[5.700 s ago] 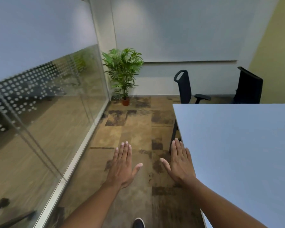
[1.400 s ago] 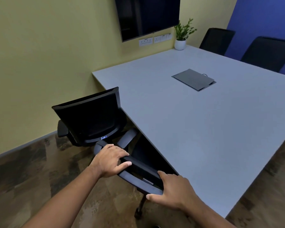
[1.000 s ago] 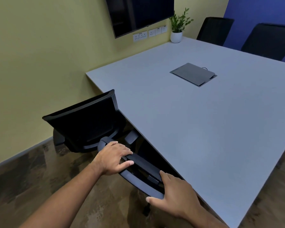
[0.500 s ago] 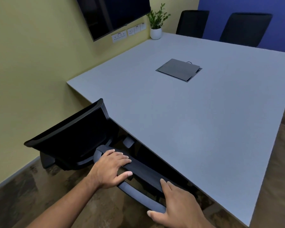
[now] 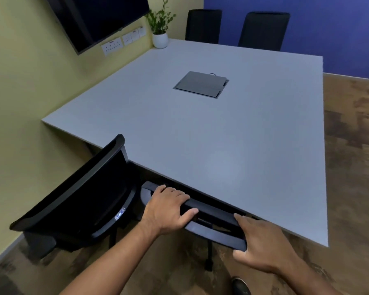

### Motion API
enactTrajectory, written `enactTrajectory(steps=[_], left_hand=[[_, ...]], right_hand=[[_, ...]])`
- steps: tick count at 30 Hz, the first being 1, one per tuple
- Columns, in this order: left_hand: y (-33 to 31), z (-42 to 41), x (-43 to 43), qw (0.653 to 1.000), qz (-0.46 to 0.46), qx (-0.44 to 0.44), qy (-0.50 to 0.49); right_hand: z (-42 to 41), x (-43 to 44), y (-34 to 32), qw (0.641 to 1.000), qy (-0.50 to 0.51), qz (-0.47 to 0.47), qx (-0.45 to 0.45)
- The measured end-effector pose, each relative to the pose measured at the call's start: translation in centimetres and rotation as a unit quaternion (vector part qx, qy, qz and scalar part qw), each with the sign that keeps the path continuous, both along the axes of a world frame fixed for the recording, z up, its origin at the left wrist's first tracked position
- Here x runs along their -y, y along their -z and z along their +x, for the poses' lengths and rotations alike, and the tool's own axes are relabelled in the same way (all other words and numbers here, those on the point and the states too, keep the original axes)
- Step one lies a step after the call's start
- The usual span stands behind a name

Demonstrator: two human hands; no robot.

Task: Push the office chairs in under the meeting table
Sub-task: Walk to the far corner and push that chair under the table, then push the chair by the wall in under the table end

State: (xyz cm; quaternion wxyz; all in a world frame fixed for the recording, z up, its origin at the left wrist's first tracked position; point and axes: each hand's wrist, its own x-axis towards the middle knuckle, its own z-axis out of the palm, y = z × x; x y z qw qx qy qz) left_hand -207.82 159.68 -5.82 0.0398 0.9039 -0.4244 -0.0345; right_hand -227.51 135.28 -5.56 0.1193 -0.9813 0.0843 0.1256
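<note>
Hands [image 5: 166, 211] grip chair [image 5: 213, 218] backrest beside white plant pot [image 5: 159, 40].

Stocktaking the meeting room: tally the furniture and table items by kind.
Office chairs: 4
Meeting table: 1
Potted plant: 1
Cable box lid: 1
Wall screen: 1
Total: 8

The room is evenly and quite brightly lit from above. A soft pale sheen lies on the grey bench [image 5: 232, 167] near its front edge. Under this edge there is deep shadow, and the black chair [image 5: 83, 196] shows little detail. The wide lens bends the bench edges and the walls. The floor [image 5: 354, 145] looks slightly smeared.
</note>
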Motion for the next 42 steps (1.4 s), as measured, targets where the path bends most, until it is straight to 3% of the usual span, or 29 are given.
enactTrajectory(steps=[6,21,29,42], left_hand=[[0.1,1.8,2.1,0.999,0.01,0.027,0.021],[0.3,5.1,2.0,0.999,-0.009,0.015,0.045],[0.2,5.0,1.6,0.999,-0.015,0.025,0.041],[-0.3,5.4,0.3,1.0,-0.012,-0.006,-0.015]], right_hand=[[0.5,1.2,0.8,0.997,0.025,-0.002,0.072],[1.9,-0.4,-0.2,0.995,0.082,-0.024,0.058],[2.2,-0.5,0.1,0.996,0.075,-0.018,0.047],[6.6,0.0,-0.6,0.99,0.036,0.0,0.137]])
